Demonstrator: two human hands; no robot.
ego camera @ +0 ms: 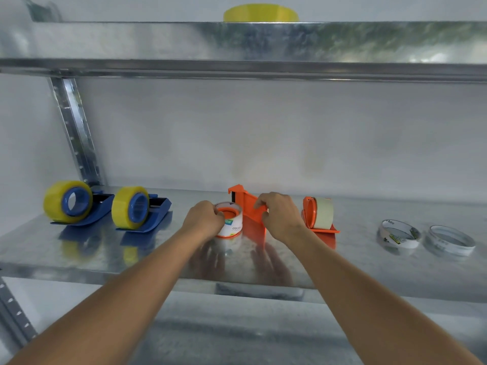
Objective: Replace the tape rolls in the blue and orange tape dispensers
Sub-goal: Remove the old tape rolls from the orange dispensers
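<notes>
Now left hand [204, 218] grips roll [229, 219], orange dispenser [247, 206].

Storeroom, galvanized steel shelving [263, 40], tape rolls [398, 234]

The scene is evenly and brightly lit. Soft reflections of both forearms are cast on the glossy metal shelf [79, 248]. Straight edges are bowed by wide-angle distortion, and slight blur is seen throughout.
</notes>
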